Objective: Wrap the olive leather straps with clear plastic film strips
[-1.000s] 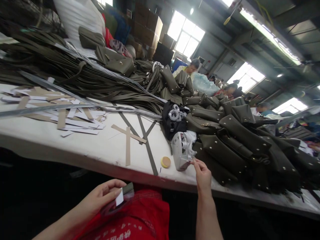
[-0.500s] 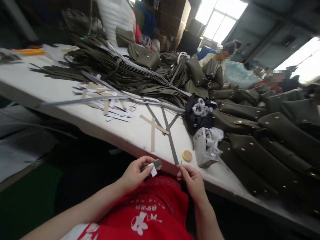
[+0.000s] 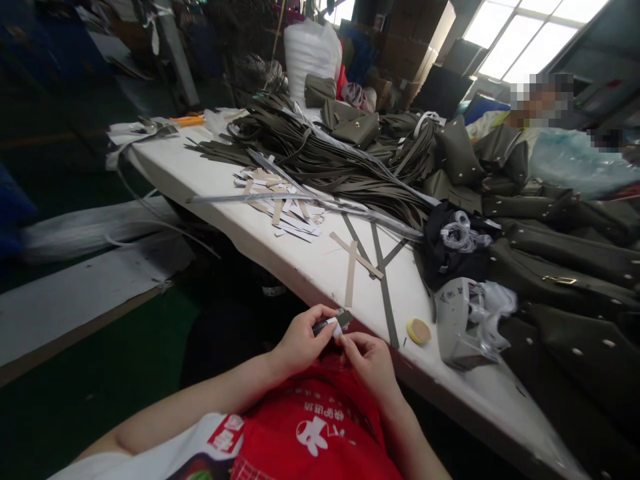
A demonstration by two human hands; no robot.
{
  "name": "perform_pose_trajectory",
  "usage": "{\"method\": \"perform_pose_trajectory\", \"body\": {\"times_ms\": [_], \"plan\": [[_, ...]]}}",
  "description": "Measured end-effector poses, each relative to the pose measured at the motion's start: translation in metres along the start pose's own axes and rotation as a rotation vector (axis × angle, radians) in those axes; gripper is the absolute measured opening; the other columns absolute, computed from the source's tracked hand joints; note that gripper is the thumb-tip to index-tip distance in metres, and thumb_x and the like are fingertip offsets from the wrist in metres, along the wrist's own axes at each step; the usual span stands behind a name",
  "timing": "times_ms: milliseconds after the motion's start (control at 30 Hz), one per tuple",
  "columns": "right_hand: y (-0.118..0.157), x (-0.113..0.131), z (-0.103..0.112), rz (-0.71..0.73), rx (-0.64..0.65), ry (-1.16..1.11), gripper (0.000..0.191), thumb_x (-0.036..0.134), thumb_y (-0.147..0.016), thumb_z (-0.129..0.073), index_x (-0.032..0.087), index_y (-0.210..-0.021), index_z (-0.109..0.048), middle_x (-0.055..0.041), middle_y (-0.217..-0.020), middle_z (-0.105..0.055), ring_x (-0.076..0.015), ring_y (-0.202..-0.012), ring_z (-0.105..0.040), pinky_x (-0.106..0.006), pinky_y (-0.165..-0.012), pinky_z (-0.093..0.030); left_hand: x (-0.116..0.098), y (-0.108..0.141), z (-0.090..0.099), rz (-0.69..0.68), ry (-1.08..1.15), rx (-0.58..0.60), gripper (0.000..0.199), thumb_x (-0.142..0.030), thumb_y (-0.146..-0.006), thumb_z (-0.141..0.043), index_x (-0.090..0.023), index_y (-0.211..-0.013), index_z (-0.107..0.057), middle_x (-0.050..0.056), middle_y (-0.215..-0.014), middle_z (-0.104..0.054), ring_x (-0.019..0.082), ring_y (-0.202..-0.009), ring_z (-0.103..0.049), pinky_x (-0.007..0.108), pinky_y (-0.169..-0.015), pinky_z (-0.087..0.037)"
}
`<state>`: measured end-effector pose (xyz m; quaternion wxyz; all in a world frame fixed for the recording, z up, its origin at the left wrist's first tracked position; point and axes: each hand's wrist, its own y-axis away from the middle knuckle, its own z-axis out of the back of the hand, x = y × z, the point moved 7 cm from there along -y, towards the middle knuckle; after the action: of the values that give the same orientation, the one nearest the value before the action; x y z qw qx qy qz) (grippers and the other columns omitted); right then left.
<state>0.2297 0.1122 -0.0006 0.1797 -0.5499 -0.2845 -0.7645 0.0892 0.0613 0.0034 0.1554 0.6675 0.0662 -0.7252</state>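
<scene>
My left hand (image 3: 306, 339) is closed around a short folded piece of dark olive strap (image 3: 345, 319), just off the table's front edge and above my red apron. A small white strip (image 3: 337, 327) is wrapped over part of that strap, under my left thumb. From the right, my right hand (image 3: 371, 365) meets it, thumb and forefinger pinched at the lower end of the white strip. The far side of the strap is hidden by my fingers. A round yellow-rimmed tin (image 3: 419, 331) lies on the table to the right, beside a tiny dark sliver.
The white table (image 3: 310, 267) carries loose paper strips (image 3: 295, 213), two crossed tan strips (image 3: 351, 273) and a heap of long olive straps (image 3: 320, 160). A white box (image 3: 457, 327) and piled olive bags (image 3: 565, 253) stand right. A person is behind the bags.
My right hand has left the table edge near the tin and come to the white strip at my left hand. The strip now lies wrapped against the strap. The view has swung left.
</scene>
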Motion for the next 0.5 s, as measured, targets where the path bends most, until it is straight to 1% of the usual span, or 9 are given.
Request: {"method": "perform_pose_trajectory", "body": {"times_ms": [133, 233, 333, 400, 467, 500], "plan": [[-0.001, -0.001, -0.003, -0.019, -0.009, 0.008, 0.038, 0.05, -0.086, -0.061, 0.016, -0.073, -0.073, -0.0026, -0.055, -0.065, -0.0141, -0.047, -0.055, -0.024, -0.048, -0.042, -0.002, -0.001, -0.001, -0.002, 0.029, 0.003, 0.023, -0.029, -0.085, -0.06, -0.015, -0.103, -0.064, 0.007, -0.095, -0.073, 0.02, -0.087, -0.069, 0.029, -0.078, -0.053], [-0.002, -0.004, -0.003, -0.022, -0.033, 0.015, 0.039, 0.05, -0.085, -0.061, 0.016, -0.071, -0.073, -0.0026, -0.055, -0.065, -0.0141, -0.047, -0.055, -0.024, -0.048, -0.041, -0.005, -0.002, -0.003, -0.014, 0.039, 0.03, 0.024, -0.033, -0.087, -0.058, -0.015, -0.102, -0.065, 0.007, -0.092, -0.073, 0.019, -0.083, -0.068, 0.028, -0.076, -0.053], [-0.005, -0.007, -0.004, -0.015, -0.036, 0.008, 0.04, 0.051, -0.085, -0.061, 0.016, -0.069, -0.072, -0.0026, -0.054, -0.064, -0.0141, -0.048, -0.054, -0.024, -0.048, -0.042, -0.004, -0.004, -0.003, -0.011, 0.017, 0.035, 0.027, -0.037, -0.084, -0.064, -0.015, -0.1, -0.065, 0.006, -0.089, -0.073, 0.019, -0.08, -0.067, 0.028, -0.074, -0.052], [-0.008, -0.01, -0.007, -0.025, 0.0, -0.045, 0.039, 0.052, -0.085, -0.061, 0.016, -0.074, -0.071, -0.0026, -0.057, -0.065, -0.0141, -0.049, -0.056, -0.025, -0.05, -0.044, -0.003, -0.006, 0.0, -0.002, 0.009, 0.006, 0.027, -0.037, -0.083, -0.065, -0.015, -0.099, -0.065, 0.006, -0.089, -0.073, 0.019, -0.079, -0.067, 0.028, -0.074, -0.052], [-0.01, -0.011, -0.01, -0.039, 0.046, -0.142, 0.038, 0.053, -0.083, -0.063, 0.016, -0.082, -0.072, -0.0026, -0.063, -0.066, -0.0144, -0.054, -0.059, -0.026, -0.056, -0.049, -0.005, -0.007, 0.003, -0.006, 0.004, -0.022, 0.027, -0.038, -0.086, -0.062, -0.015, -0.1, -0.065, 0.006, -0.088, -0.072, 0.019, -0.078, -0.066, 0.029, -0.073, -0.052], [-0.011, -0.01, -0.012, -0.039, 0.066, -0.189, 0.038, 0.053, -0.082, -0.065, 0.016, -0.084, -0.071, -0.0028, -0.066, -0.067, -0.0146, -0.057, -0.06, -0.026, -0.059, -0.05, -0.007, -0.006, 0.004, -0.019, -0.015, -0.033, 0.027, -0.038, -0.087, -0.06, -0.015, -0.101, -0.065, 0.006, -0.088, -0.072, 0.019, -0.077, -0.066, 0.029, -0.072, -0.052]]}}
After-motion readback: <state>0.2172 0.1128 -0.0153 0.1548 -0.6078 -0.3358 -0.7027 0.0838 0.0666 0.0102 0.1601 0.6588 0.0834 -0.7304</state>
